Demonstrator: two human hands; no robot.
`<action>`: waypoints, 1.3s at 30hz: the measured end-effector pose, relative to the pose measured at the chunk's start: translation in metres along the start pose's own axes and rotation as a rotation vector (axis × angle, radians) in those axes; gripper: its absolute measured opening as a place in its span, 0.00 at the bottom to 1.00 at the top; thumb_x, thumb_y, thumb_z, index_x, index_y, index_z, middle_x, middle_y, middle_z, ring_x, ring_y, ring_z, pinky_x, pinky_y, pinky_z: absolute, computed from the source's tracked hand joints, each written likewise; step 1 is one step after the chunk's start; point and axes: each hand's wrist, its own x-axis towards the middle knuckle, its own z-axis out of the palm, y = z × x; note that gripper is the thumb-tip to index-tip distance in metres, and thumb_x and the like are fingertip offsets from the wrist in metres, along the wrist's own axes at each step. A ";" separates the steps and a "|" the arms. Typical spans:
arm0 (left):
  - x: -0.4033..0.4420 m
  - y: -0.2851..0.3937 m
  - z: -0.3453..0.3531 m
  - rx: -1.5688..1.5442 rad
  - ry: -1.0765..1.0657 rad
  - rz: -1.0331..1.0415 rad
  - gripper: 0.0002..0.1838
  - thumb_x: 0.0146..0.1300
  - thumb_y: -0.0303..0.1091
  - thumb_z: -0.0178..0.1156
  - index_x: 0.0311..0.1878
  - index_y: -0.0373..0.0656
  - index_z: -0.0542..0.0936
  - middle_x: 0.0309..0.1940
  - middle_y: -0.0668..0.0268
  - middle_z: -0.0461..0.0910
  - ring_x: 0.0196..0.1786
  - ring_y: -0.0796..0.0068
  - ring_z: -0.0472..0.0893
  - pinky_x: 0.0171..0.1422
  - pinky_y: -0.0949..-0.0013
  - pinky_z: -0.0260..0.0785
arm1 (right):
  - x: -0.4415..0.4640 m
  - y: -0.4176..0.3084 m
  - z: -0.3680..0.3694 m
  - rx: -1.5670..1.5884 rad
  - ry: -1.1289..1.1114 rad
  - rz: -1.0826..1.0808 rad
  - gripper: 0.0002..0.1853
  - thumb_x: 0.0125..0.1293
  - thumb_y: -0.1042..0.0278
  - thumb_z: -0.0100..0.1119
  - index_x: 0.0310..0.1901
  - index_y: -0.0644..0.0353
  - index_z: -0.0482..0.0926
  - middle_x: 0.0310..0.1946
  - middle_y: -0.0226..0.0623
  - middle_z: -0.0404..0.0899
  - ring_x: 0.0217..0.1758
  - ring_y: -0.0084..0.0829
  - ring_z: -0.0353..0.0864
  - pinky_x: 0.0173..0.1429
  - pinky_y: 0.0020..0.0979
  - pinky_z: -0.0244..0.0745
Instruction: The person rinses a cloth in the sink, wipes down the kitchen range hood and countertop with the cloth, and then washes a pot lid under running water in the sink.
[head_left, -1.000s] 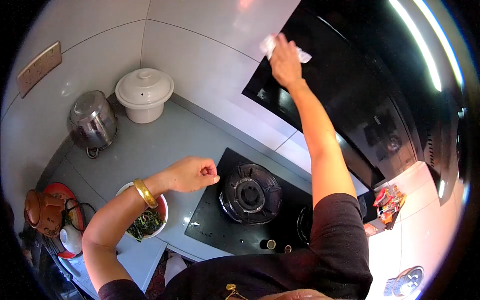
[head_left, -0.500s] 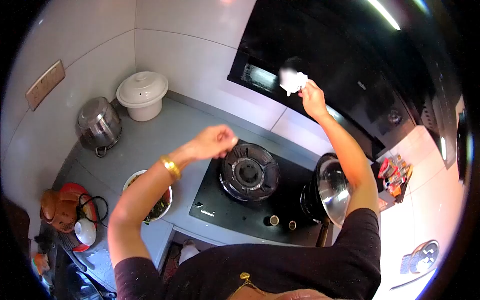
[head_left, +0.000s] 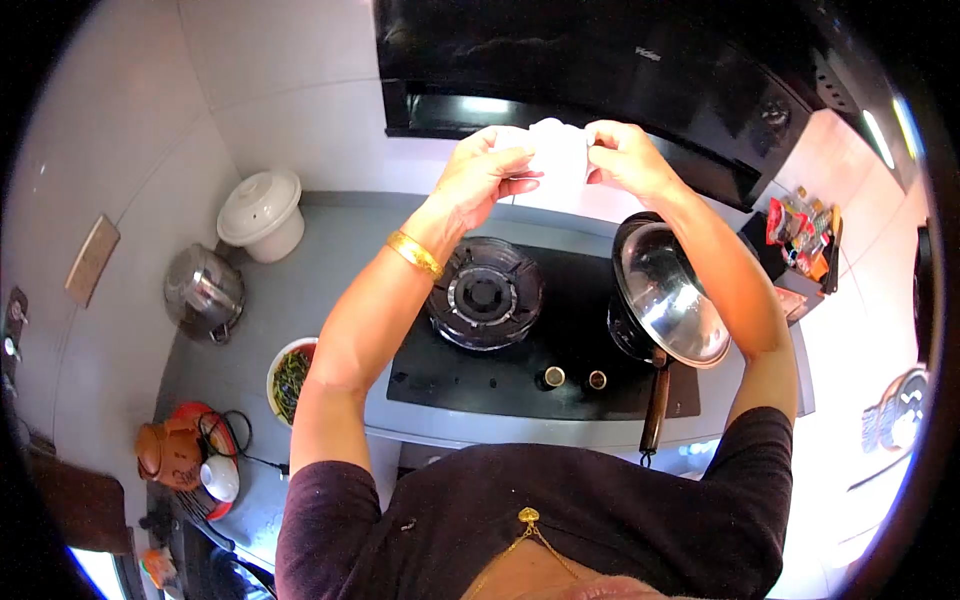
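Both arms reach up and forward, elbows bent outward, hands level with each other. The left hand (head_left: 488,176) pinches one side of the white cloth (head_left: 560,158) between thumb and fingers; the right hand (head_left: 630,163) pinches the other, fingers curled in. The cloth spans sideways between them, before the hood (head_left: 600,50); bunched and glaring, its long axis is unclear.

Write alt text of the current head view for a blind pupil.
A person's left hand and right hand hold a white cloth or tissue near a black range hood. Below, a stove carries a long-handled pan beside a bare burner; a bowl of greens and a white pot stand to the left.
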 end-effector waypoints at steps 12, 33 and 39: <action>0.003 0.009 0.022 0.197 -0.185 0.097 0.33 0.61 0.63 0.46 0.64 0.53 0.64 0.63 0.65 0.64 0.69 0.69 0.53 0.69 0.57 0.39 | 0.049 0.035 0.040 0.357 0.199 -0.198 0.06 0.59 0.75 0.54 0.35 0.65 0.79 0.28 0.30 0.79 0.32 0.20 0.76 0.38 0.26 0.71; -0.095 0.002 -0.156 0.549 0.205 -0.143 0.31 0.65 0.54 0.48 0.62 0.38 0.64 0.54 0.57 0.72 0.58 0.67 0.71 0.61 0.64 0.61 | 0.276 0.003 0.082 -1.515 0.519 -0.956 0.26 0.63 0.50 0.47 0.59 0.55 0.67 0.69 0.30 0.51 0.72 0.29 0.45 0.73 0.36 0.39; -0.069 -0.019 -0.140 0.557 0.099 -0.208 0.30 0.64 0.52 0.52 0.60 0.38 0.66 0.52 0.56 0.73 0.56 0.67 0.73 0.58 0.65 0.64 | 0.190 0.037 -0.068 -1.550 0.718 -0.710 0.30 0.58 0.48 0.55 0.56 0.60 0.69 0.63 0.42 0.59 0.68 0.40 0.54 0.71 0.41 0.46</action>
